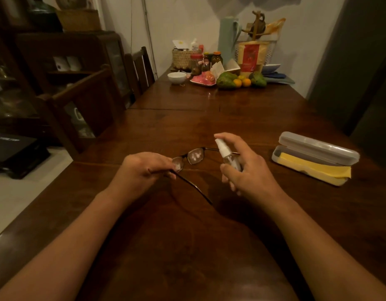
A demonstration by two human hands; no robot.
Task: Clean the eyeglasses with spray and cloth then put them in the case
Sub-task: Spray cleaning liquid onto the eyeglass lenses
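Observation:
Dark-framed eyeglasses (193, 158) are held just above the wooden table (187, 235), temples unfolded. My left hand (144, 168) grips them at the left lens and hinge. My right hand (242, 168) holds a small clear spray bottle (228, 155) with a white nozzle, forefinger on top, nozzle pointing left at the lenses. Pale droplets or glare show on both lenses. At the right lies an open grey glasses case (318, 148) with a yellow cloth (313, 168) draped in it and over its front edge.
Fruit (239, 80), jars, a white bowl (176, 77), a woven basket (183, 58) and packets crowd the table's far end. Wooden chairs (90, 101) stand along the left side, with a dark cabinet behind them. A dark wall or door is at the right.

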